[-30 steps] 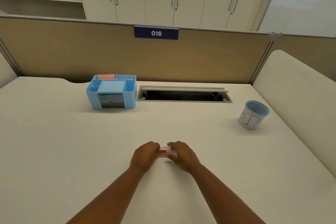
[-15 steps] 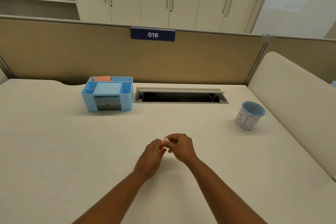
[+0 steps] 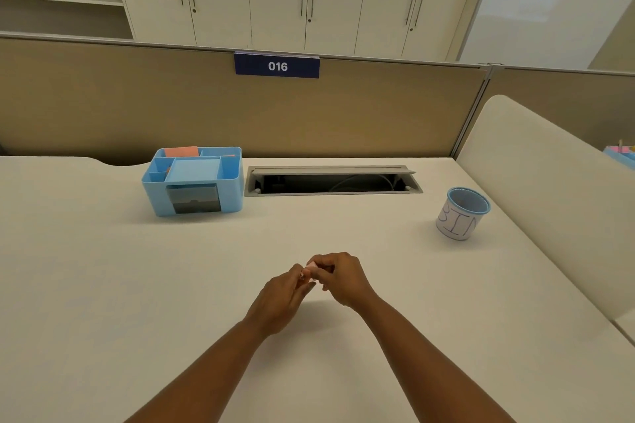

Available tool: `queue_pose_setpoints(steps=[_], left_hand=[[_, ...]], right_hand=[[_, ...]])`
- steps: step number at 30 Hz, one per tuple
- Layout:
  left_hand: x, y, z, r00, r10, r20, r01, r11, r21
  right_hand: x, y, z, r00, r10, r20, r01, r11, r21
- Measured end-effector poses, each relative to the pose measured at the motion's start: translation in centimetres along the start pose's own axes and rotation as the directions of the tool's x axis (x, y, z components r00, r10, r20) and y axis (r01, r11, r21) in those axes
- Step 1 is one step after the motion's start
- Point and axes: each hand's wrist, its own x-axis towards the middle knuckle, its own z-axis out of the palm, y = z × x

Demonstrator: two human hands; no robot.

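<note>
Both hands meet above the middle of the white desk. My right hand has its fingers curled round a small pink piece, most of which is hidden. My left hand pinches the same pink piece from the left with its fingertips. Only a sliver of pink shows between the two hands, so I cannot tell its shape.
A light blue desk organiser with orange notes stands at the back left. An open cable slot lies behind the hands. A blue-rimmed cup marked BIN stands at the right. A cream partition borders the right side.
The hands have lifted off the desk and drawn tighter together; the pink piece, seen between them a second ago, is now squeezed smaller and mostly covered by my right hand.
</note>
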Motion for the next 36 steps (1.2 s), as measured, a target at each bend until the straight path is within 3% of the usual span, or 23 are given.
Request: queue_pose_setpoints(steps=[3, 7, 10, 29, 36], left_hand=[[-0.2, 0.3, 0.1, 1.0, 0.01, -0.018, -0.01, 1.0, 0.004], [-0.3, 1.8, 1.0, 0.994, 0.044, -0.103, -0.049, 0.998, -0.043], [-0.3, 2.7, 1.7, 0.991, 0.025, -0.133, -0.037, 0.995, -0.092], [0.5, 2.2, 0.9, 0.97, 0.114, -0.213, -0.093, 0.99, 0.104], [0.4, 2.4, 1.2, 0.986, 0.047, -0.163, -0.053, 0.998, -0.036]], right_hand=[[0.2, -0.3, 0.0, 0.999, 0.039, -0.03, -0.04, 0.997, -0.059], [0.3, -1.0, 0.6, 0.991, 0.109, -0.083, -0.132, 0.926, -0.353], [0.1, -1.1, 0.4, 0.982, 0.079, -0.17, -0.148, 0.881, -0.448], [0.8, 0.6, 0.0, 0.997, -0.008, -0.083, -0.01, 0.977, -0.214], [0.5, 0.6, -0.5, 1.0, -0.024, -0.016, 0.02, 0.976, -0.215]])
